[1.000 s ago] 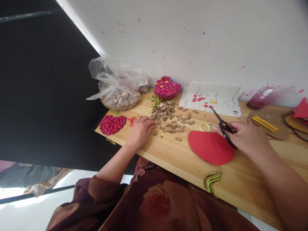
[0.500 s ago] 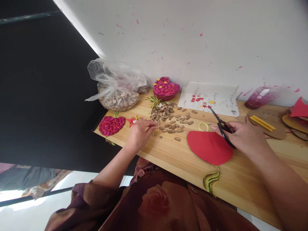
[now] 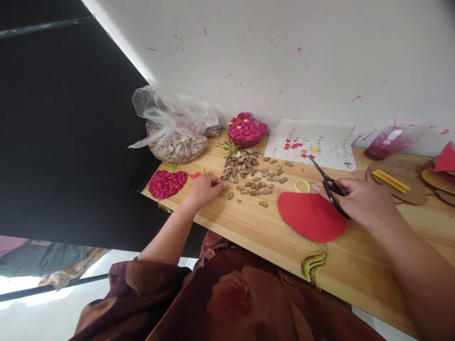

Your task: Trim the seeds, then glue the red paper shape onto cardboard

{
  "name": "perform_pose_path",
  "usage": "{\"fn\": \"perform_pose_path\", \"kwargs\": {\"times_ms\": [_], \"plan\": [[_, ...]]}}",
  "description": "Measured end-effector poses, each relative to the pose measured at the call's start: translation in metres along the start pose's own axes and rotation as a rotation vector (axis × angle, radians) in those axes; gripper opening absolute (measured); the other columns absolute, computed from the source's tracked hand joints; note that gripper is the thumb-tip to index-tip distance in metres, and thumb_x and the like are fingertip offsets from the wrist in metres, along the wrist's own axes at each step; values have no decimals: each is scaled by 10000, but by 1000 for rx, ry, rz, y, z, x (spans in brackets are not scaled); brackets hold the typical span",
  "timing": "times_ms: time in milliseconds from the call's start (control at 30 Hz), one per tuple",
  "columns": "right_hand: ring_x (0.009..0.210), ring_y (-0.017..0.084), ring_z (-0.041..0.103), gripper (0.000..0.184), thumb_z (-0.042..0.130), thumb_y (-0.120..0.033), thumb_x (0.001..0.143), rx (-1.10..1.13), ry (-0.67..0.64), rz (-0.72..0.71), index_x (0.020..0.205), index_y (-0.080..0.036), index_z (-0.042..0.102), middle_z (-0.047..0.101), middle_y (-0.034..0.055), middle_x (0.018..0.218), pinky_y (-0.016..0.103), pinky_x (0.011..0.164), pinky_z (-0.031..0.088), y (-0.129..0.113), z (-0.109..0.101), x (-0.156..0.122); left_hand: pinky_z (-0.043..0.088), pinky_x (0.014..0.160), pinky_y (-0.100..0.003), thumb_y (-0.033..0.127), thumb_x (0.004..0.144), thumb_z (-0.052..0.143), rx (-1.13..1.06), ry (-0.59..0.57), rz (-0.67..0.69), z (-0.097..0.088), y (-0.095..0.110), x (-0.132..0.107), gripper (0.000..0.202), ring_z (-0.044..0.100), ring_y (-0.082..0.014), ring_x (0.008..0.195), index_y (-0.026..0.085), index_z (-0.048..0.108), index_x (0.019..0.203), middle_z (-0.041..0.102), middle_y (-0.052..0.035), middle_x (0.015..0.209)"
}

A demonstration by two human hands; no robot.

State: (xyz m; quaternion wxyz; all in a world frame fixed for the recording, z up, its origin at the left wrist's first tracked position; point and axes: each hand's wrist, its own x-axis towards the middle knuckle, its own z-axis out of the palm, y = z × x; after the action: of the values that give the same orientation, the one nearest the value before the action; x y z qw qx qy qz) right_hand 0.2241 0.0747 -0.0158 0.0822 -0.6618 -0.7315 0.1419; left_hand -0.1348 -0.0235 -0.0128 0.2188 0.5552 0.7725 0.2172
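My right hand [image 3: 362, 199] grips black-handled scissors [image 3: 329, 184] by their handles, above the edge of a red cut-out shape [image 3: 311, 217]. The blades point toward the white sheet at the back. A yellow-green tassel [image 3: 314, 267] hangs from the red shape's near side, and a yellow loop [image 3: 302, 186] lies at its far side. My left hand [image 3: 205, 190] is low over the table with thumb and fingertips pinched together; whatever may be between them is hidden. Just beyond those fingertips lies a heap of peanut shell halves [image 3: 241, 166], with several whole peanuts [image 3: 255, 192] to its right.
A plastic bag of shells [image 3: 177, 144] stands at the back left. Pink shell-covered pieces lie in a stack [image 3: 247, 130] and singly as a heart [image 3: 167, 183]. Small red stars [image 3: 292, 144] rest on a white sheet [image 3: 336, 158]. A purple-stained cup [image 3: 380, 144] lies near cardboard pieces [image 3: 414, 192].
My left hand has drawn slightly left and down, away from the shell heap. The scissors and my right hand look nearly unchanged. The whole view has shifted a little.
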Motion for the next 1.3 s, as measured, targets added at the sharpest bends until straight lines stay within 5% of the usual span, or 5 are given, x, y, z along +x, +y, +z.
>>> {"fn": "perform_pose_path", "kwargs": {"times_ms": [333,567,767,1033,1300], "plan": [[686,277,592,653,429,-902,608,0,5,-4,622,-272,600,658,53,624,378,632,398,-4,-3,-3,323,545,-267,525,791,629,121,-67,8,-5,-1,7,397,499,-133,530,184,614,587,589,18,540],[718,279,599,615,468,-870,639,-16,-4,-9,632,-273,612,659,52,624,370,653,392,-3,-2,-2,398,591,-249,378,797,667,-9,80,97,1,-1,-3,210,567,-138,607,183,742,824,682,3,670],[645,257,587,623,490,-872,634,9,-24,15,673,-268,633,666,42,646,370,627,399,-4,-5,-4,477,668,-261,272,782,703,-33,87,171,15,4,-5,171,618,-146,679,180,765,912,734,-29,814],[655,252,583,631,488,-875,665,-6,-10,-14,665,-261,632,649,42,610,365,639,387,-1,-3,-2,516,832,-307,185,828,641,59,81,213,4,0,-3,230,690,-189,864,221,781,1007,771,-37,970],[631,247,570,678,476,-917,621,-14,23,-26,618,-253,612,626,48,566,354,616,383,2,0,0,523,872,-326,184,828,655,151,129,252,6,2,-4,140,708,-204,890,207,781,886,782,-36,935]]}}
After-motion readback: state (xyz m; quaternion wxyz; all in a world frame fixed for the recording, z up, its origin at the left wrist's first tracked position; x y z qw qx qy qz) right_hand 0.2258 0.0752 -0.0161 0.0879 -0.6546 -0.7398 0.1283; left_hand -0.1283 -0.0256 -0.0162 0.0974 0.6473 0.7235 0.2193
